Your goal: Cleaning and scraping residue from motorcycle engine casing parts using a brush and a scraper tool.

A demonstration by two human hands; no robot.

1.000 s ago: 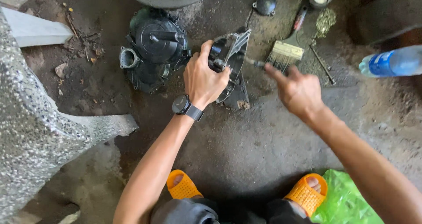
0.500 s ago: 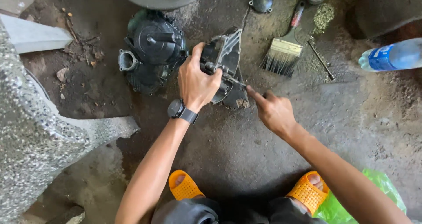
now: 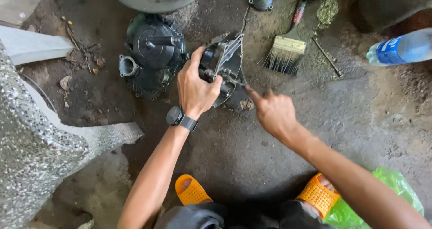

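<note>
On the floor (image 3: 279,166), centre: left hand (image 3: 195,92) clamped around a dark metal cover (image 3: 223,63), propped on edge, long axis running up-right. Right hand (image 3: 273,113) just right of it, fingers pinched at its lower edge, holding nothing discernible. Beyond: engine casing (image 3: 150,53) left, brush (image 3: 285,51) and bottle (image 3: 400,48) right.

Greasy matt metal casing (image 3: 227,62), rough concrete floor (image 3: 360,121)
</note>
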